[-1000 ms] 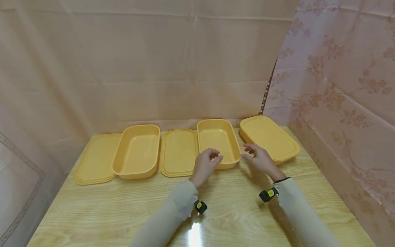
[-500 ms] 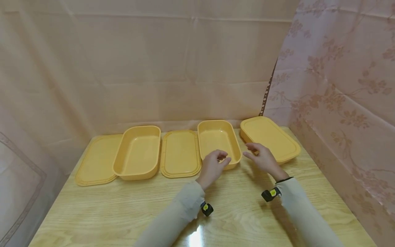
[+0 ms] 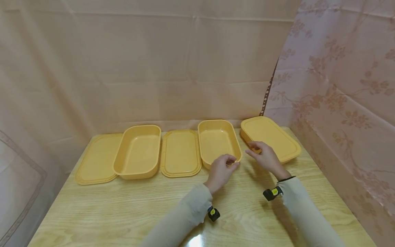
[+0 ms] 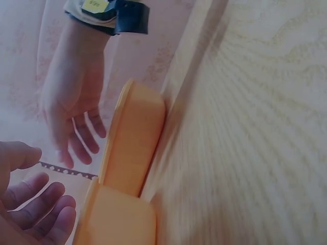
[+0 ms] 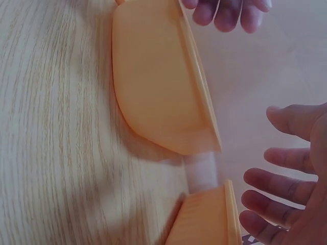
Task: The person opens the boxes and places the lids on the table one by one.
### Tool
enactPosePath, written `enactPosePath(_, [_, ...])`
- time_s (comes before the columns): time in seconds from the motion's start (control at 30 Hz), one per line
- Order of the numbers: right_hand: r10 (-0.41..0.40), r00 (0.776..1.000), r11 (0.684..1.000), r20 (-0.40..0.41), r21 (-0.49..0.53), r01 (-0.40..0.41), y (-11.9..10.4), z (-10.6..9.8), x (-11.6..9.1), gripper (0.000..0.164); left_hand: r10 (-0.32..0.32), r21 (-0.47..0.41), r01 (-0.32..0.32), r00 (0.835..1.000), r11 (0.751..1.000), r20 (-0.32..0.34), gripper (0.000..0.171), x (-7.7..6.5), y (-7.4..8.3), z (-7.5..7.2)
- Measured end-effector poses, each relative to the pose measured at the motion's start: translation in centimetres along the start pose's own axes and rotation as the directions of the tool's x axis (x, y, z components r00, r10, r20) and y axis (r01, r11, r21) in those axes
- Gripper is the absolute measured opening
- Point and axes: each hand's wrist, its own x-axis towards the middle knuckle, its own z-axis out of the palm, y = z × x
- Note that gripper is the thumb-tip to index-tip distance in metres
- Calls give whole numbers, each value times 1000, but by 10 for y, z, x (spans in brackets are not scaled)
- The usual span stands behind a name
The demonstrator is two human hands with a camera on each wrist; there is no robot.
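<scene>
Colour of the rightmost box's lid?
The lid is plain yellow; it shows best in the head view.

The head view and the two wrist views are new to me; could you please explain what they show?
These are a person's bare left hand and right hand, no robot. The head view looks down from a camera on the head; each wrist view comes from a small black camera on that wrist. Across the pale wood-grain table, left to right: a large flat yellow lid, a large open yellow plastic box, a smaller flat yellow lid, a smaller open yellow plastic box and a closed yellow plastic box. Neither hand holds anything.
</scene>
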Motion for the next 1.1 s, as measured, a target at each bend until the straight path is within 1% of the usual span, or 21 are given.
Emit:
enactPosePath(0.2, [-15, 999, 1000, -41, 3, 15, -2, -3, 0, 45, 21, 13, -21, 1000, 1000, 6, 21, 1, 3, 7])
enactPosePath(0.37, [-16, 997, 1000, -72, -15, 15, 0, -6, 0, 44, 14, -18, -14, 999, 1000, 32, 21, 0, 6, 14])
enactPosePath(0.43, [-14, 996, 1000, -83, -25, 12, 1, -7, -1, 45, 6, -25, -5, 999, 1000, 44, 21, -1, 7, 17])
enactPosePath(0.67, [-14, 994, 997, -112, -79, 6, 5, -11, -2, 47, -55, -27, 57, 995, 998, 79, 27, -4, 9, 28])
enactPosePath(0.77, [-16, 991, 995, -130, -104, 2, 7, -12, -3, 45, -56, -35, 59, 995, 998, 79, 28, -3, 10, 31])
enactPosePath(0.97, [28, 988, 989, -149, -138, -49, 9, -14, -6, 47, -40, -8, 41, 995, 999, 89, 28, -1, 9, 41])
enactPosePath(1.1, [67, 985, 984, -156, -152, -91, 12, -14, -10, 48, -50, -27, 53, 994, 998, 94, 30, 0, 7, 47])
